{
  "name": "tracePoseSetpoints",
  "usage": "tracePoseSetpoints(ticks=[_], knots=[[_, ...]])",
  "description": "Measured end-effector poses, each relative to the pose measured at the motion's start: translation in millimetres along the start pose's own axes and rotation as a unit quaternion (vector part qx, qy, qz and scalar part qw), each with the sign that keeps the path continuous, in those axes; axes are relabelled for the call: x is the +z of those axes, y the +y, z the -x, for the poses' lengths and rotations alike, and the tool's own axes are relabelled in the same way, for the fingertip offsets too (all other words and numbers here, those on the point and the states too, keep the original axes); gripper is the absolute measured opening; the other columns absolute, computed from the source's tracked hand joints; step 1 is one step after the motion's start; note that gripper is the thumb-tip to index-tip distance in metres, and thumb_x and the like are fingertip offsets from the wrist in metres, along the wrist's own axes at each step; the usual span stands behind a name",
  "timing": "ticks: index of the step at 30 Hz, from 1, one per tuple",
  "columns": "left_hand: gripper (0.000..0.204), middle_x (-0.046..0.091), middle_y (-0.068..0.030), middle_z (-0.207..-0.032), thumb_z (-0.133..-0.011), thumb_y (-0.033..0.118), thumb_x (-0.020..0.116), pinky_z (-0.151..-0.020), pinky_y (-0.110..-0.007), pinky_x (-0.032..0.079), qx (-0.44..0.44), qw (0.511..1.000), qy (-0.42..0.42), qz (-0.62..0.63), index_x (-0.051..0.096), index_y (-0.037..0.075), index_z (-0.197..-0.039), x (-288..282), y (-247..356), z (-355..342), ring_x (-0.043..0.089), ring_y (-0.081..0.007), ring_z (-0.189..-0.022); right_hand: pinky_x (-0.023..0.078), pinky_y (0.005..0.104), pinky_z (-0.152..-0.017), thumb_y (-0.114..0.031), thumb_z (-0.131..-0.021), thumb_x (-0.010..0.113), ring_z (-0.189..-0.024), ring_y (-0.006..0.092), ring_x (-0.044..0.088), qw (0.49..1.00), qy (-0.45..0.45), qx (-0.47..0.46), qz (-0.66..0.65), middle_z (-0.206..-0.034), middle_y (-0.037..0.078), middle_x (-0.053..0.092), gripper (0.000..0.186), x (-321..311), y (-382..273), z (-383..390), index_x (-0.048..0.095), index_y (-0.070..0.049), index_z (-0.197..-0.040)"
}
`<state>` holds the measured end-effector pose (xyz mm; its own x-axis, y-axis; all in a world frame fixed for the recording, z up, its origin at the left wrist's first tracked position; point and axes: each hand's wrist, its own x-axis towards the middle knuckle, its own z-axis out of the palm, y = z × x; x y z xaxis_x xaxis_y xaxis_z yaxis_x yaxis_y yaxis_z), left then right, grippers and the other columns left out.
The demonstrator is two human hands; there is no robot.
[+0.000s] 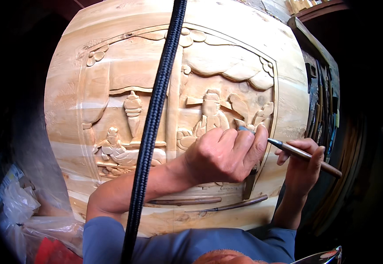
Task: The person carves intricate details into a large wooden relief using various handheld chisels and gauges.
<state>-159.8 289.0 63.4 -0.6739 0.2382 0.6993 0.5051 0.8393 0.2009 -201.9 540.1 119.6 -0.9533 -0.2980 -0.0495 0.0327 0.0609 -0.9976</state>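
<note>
A large pale wooden panel (290, 110) carved in relief with robed figures, drapery and a lantern fills the view. My right hand (303, 163) is closed around the brown wooden handle of a carving chisel (297, 152), its butt pointing to the lower right. The metal shank runs leftward into my left hand (226, 154), whose fingers are curled tightly around it. A bluish-grey bit of metal, in line with the shank, shows beyond those fingers, beside the carved seated figure (211, 112) on the right. My left fist hides the carving beneath it.
Two slim wood-handled tools, a brown one (187, 201) and a darker one (235, 206), lie along the panel's near edge. A black braided cable (156, 105) crosses the view. More tools (321, 103) line the right side; plastic bags (20, 204) sit at lower left.
</note>
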Motion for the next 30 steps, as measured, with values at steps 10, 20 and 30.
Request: tracePoseSetpoints(ticks=[10, 20, 30], knots=[[0.028, 0.042, 0.0018, -0.068, -0.091, 0.013, 0.076, -0.046, -0.029, 0.033, 0.015, 0.999, -0.040, -0.020, 0.079, 0.001, -0.117, -26.5, -0.4, 8.1, 0.045, -0.0103, -0.054, 0.065, 0.0412, -0.070, -0.022, -0.101, 0.081, -0.073, 0.0292, 0.076, 0.997, -0.013, -0.004, -0.071, -0.088, 0.020, 0.075, 0.038, -21.4, -2.0, 34.9, 0.069, 0.009, -0.119], [0.023, 0.077, -0.0114, -0.090, -0.104, 0.019, 0.080, -0.065, -0.032, 0.056, -0.280, 0.878, -0.089, 0.379, 0.081, -0.001, -0.114, -58.9, -19.8, 35.6, 0.073, -0.0192, -0.073, 0.062, 0.0345, -0.074, -0.014, -0.107, 0.067, -0.084, 0.0179, 0.074, 0.948, 0.197, -0.190, 0.162, -0.097, 0.017, 0.078, 0.019, -16.7, -27.5, 2.2, 0.074, 0.003, -0.101], [0.120, 0.067, -0.0267, -0.145, -0.098, 0.096, 0.034, -0.111, -0.049, 0.059, -0.460, 0.543, -0.116, 0.692, 0.055, -0.010, -0.150, -91.6, -64.1, 30.8, 0.072, -0.0316, -0.128, 0.053, 0.0303, -0.046, -0.035, -0.098, 0.084, -0.056, 0.0115, 0.064, 0.805, -0.093, -0.472, 0.347, -0.071, 0.002, 0.069, 0.028, 125.6, 0.3, -51.9, 0.076, -0.008, -0.102]])
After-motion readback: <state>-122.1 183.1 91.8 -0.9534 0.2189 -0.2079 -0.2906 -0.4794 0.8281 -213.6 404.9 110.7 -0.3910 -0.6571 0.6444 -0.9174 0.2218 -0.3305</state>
